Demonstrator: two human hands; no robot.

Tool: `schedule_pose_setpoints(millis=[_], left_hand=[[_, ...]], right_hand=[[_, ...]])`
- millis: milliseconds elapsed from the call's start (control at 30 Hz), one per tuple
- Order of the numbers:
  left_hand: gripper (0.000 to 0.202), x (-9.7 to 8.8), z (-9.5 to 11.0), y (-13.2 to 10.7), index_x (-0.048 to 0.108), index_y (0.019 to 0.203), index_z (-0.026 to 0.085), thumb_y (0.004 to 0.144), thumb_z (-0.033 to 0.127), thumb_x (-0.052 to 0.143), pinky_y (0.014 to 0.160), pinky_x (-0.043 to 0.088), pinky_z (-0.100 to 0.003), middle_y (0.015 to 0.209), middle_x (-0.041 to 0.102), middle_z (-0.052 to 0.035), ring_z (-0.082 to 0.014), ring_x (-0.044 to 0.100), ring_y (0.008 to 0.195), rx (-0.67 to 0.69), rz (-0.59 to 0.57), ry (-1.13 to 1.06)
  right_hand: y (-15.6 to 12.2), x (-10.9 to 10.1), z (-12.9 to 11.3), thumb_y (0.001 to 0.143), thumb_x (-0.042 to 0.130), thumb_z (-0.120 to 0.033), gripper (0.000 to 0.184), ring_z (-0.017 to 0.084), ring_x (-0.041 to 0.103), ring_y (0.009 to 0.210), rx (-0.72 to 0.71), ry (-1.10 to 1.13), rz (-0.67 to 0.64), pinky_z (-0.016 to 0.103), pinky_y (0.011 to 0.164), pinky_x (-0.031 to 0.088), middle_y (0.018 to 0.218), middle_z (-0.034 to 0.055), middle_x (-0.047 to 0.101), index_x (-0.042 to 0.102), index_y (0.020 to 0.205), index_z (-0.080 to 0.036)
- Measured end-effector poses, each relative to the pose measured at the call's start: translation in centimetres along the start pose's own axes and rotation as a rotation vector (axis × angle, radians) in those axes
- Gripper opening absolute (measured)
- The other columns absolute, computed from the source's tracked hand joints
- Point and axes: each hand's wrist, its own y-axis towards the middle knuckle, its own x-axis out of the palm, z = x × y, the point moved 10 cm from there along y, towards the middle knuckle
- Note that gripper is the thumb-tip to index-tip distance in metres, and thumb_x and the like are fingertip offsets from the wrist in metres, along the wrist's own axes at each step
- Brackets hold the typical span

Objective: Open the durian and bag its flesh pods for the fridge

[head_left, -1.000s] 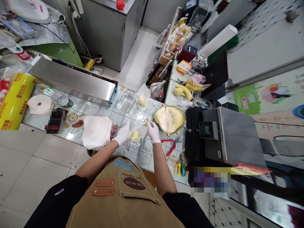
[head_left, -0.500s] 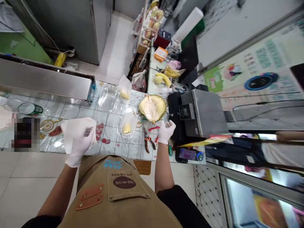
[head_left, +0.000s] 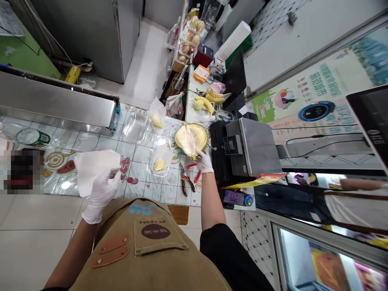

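Both my hands wear white gloves. My right hand (head_left: 203,161) reaches forward and grips the near edge of the opened durian half (head_left: 190,139) on the tiled counter. My left hand (head_left: 103,190) hovers at the counter's near edge, fingers loosely spread, over a stack of white paper (head_left: 92,167); nothing is clearly in it. Between the hands lies a clear plastic bag with a yellow durian piece (head_left: 159,163). Pliers with red and black handles (head_left: 186,180) lie just left of my right wrist.
A scale with a steel platter (head_left: 251,147) stands right of the durian. A long steel tray (head_left: 57,106) runs along the counter's far left. A clear container (head_left: 137,125) and another bagged durian piece (head_left: 157,119) sit behind. Bananas (head_left: 206,103) lie further back.
My hands left the bagged durian piece. The left hand swung left to the white paper; the right hand moved right, then forward onto the durian half. The view has shifted to the right.
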Motion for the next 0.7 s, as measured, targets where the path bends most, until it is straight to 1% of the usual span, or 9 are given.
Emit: schedule_pose_setpoints(millis=[100,167,233,300,400,467,567,633,700], left_hand=[[0.036,-0.9,-0.8,-0.1,0.079,0.108,0.023,0.091,0.049,0.061,0.092,0.065,-0.038,0.096,0.083,-0.0056,-0.0241,0.078,0.086,-0.042,0.026,0.034],[0.037,-2.3,-1.8,-0.1,0.077,0.113,0.023,0.092,0.048,0.061,0.096,0.064,-0.040,0.101,0.083,-0.0070,-0.0252,0.078,0.091,-0.073,0.080,0.079],[0.038,-4.2,-2.8,-0.1,0.076,0.116,0.021,0.094,0.047,0.060,0.103,0.061,-0.045,0.107,0.081,-0.0106,-0.0286,0.077,0.101,-0.078,0.170,0.167],[0.041,-6.4,-3.8,-0.1,0.074,0.119,0.018,0.094,0.048,0.061,0.112,0.055,-0.053,0.116,0.076,-0.0162,-0.0353,0.071,0.116,-0.087,0.288,0.298],[0.056,-8.8,-6.3,-0.1,0.069,0.129,0.015,0.085,0.049,0.075,0.117,0.047,-0.061,0.127,0.068,-0.0214,-0.0434,0.060,0.131,-0.174,0.424,0.455],[0.064,-9.3,-8.2,0.0,0.066,0.132,0.015,0.078,0.044,0.082,0.114,0.048,-0.058,0.130,0.064,-0.0204,-0.0426,0.060,0.129,-0.261,0.432,0.474],[0.056,-9.0,-10.6,0.2,0.065,0.129,0.018,0.078,0.035,0.080,0.104,0.053,-0.049,0.125,0.065,-0.0150,-0.0346,0.065,0.117,-0.380,0.389,0.432],[0.046,-8.8,-11.3,0.2,0.065,0.123,0.020,0.080,0.030,0.076,0.098,0.054,-0.043,0.116,0.068,-0.0108,-0.0299,0.066,0.108,-0.422,0.371,0.414],[0.038,-8.8,-11.5,0.2,0.065,0.118,0.021,0.082,0.029,0.073,0.094,0.054,-0.040,0.109,0.069,-0.0086,-0.0279,0.067,0.102,-0.423,0.375,0.418]], right_hand=[[0.4,0.1,-0.4,0.064,0.086,-0.019,0.050,0.015,0.071,0.065,0.003,0.003,-0.026,0.028,0.062,0.062,0.086,-0.0046,0.077,0.063,0.108,-0.025],[0.6,0.0,-0.7,0.068,0.084,-0.022,0.044,0.017,0.073,0.067,0.015,0.001,-0.040,0.032,0.066,0.065,0.086,-0.0026,0.078,0.064,0.107,-0.024],[0.6,-0.2,-0.5,0.071,0.080,-0.025,0.036,0.021,0.077,0.074,0.066,0.002,-0.074,0.041,0.076,0.069,0.089,0.0013,0.081,0.067,0.105,-0.023],[0.1,-0.5,0.4,0.072,0.076,-0.026,0.032,0.025,0.080,0.084,0.142,-0.002,-0.133,0.050,0.086,0.070,0.094,0.0050,0.083,0.070,0.103,-0.023],[-1.4,-1.4,1.6,0.071,0.075,-0.029,0.029,0.028,0.081,0.096,0.183,-0.035,-0.205,0.056,0.093,0.069,0.099,0.0065,0.084,0.072,0.099,-0.025],[-2.7,-2.3,2.1,0.070,0.076,-0.032,0.029,0.029,0.082,0.100,0.162,-0.068,-0.220,0.055,0.093,0.070,0.101,0.0067,0.085,0.073,0.097,-0.026],[-5.2,-3.6,1.9,0.067,0.079,-0.034,0.029,0.030,0.083,0.101,0.096,-0.112,-0.218,0.052,0.091,0.071,0.102,0.0073,0.085,0.075,0.096,-0.027],[-7.1,-3.9,1.0,0.067,0.080,-0.035,0.031,0.031,0.083,0.105,0.033,-0.119,-0.219,0.051,0.094,0.071,0.104,0.0072,0.085,0.077,0.098,-0.029],[-9.5,-3.7,-0.1,0.068,0.080,-0.034,0.036,0.031,0.082,0.111,-0.026,-0.101,-0.228,0.050,0.098,0.070,0.109,0.0074,0.084,0.078,0.104,-0.031]])
